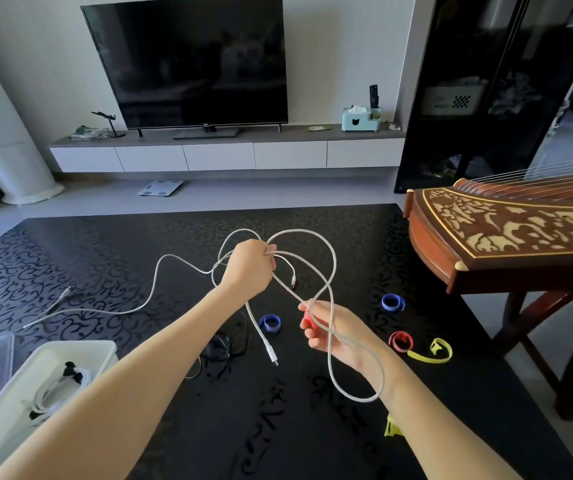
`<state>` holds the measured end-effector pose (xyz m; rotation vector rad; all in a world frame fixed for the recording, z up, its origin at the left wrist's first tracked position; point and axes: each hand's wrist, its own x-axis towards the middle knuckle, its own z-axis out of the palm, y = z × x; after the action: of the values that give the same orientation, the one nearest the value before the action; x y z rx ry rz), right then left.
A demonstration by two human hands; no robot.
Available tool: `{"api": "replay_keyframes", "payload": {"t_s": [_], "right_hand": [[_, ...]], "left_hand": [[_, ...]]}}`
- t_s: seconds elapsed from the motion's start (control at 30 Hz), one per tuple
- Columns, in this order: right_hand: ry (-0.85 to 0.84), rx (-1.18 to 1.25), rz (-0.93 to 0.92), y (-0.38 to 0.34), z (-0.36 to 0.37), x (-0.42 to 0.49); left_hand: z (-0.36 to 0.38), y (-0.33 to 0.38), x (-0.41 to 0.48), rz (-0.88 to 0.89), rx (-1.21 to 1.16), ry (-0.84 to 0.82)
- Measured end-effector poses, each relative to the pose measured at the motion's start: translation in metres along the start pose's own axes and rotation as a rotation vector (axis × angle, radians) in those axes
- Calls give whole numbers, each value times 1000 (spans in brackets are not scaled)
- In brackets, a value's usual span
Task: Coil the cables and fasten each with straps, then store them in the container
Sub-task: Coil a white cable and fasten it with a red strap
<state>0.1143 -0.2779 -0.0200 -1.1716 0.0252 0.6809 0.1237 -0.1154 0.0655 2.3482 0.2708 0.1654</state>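
Hands are apart, both raised over the black table [174, 233]. The left hand [248, 268] is further out and higher, fist clamped on a bunch of white cable [330, 261] strands. Loose loops fan out above and to the right of that fist.

The right hand [333, 332] is closer to me and lower, fingers curled round a red strap [307, 318]. The cable also runs across that palm and hangs in a loop under the wrist. One plug [274, 360] dangles between the two forearms. A second plug [293, 281] hangs just right of the left fist.

A long white tail [105, 310] runs off to the left of the left hand and lies on the table. I can't tell if it's the same cable or another one.

Straps on the table:
- A blue strap [270, 323] lies between the hands, just left of the right fingers.
- A second blue strap [393, 303], a rolled red one [401, 341] and a yellow strap [434, 353] lie right of the right hand. The red roll touches the yellow.
- A yellow-green strap [392, 427] sits beside the right forearm, near me.

The white container [81, 348] is left of the left forearm. A coiled cable [60, 386] bound with black ties lies in it.

A black item [222, 344] is half hidden by the left forearm and I can't identify it.
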Motion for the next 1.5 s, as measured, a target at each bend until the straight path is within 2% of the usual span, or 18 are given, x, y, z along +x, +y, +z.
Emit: {"api": "replay_keyframes", "payload": {"t_s": [0.17,0.23,0.33,0.37,0.4,0.47,0.57,0.63,0.7,0.8,0.87,0.97,1.07,1.17,1.23,1.3,1.4,1.5], "right_hand": [[145,-131,-1,19,-15,2],[271,-404,-16,23,-22,3],[326,-989,-57,18,-32,3],[383,-1101,-107,10,-29,-1],[444,-1131,-176,0,-23,-8],[517,-1020,-360,-24,-6,-26],[412,-981,-708,-59,29,-57],[321,-1209,-915,-72,53,-76],[357,-1507,-1124,-72,73,-86],[409,-1612,-1253,-67,96,-90],[379,-1502,-1186,-71,101,-91],[338,-1345,-885,-85,109,-105],[290,-1213,-728,-96,114,-116],[49,-789,-572,-107,122,-131],[-114,-678,-476,-108,129,-140],[-172,-657,-469,-108,137,-143],[-184,-563,-446,-99,140,-141],[-277,-464,-324,-82,135,-146]], "left_hand": [[-5,-7,-2,-43,62,50],[-11,-11,1,-33,83,73],[-15,-15,3,-75,50,56],[-16,-15,1,-85,34,34],[-18,-13,-3,-85,39,11],[-26,-6,-15,-55,89,-16],[-42,5,-35,9,155,-47],[-55,14,-48,48,180,-82],[-70,22,-61,72,175,-129],[-93,35,-86,94,118,-182],[-102,35,-95,94,-14,-183],[-123,30,-109,24,-259,-207],[-144,26,-124,59,-556,-432],[-161,26,-138,184,-1024,-601],[-168,32,-144,304,-1279,-637],[-171,47,-145,384,-1388,-529],[-178,69,-141,457,-1400,-275],[-179,76,-131,507,-1117,-15]]}}
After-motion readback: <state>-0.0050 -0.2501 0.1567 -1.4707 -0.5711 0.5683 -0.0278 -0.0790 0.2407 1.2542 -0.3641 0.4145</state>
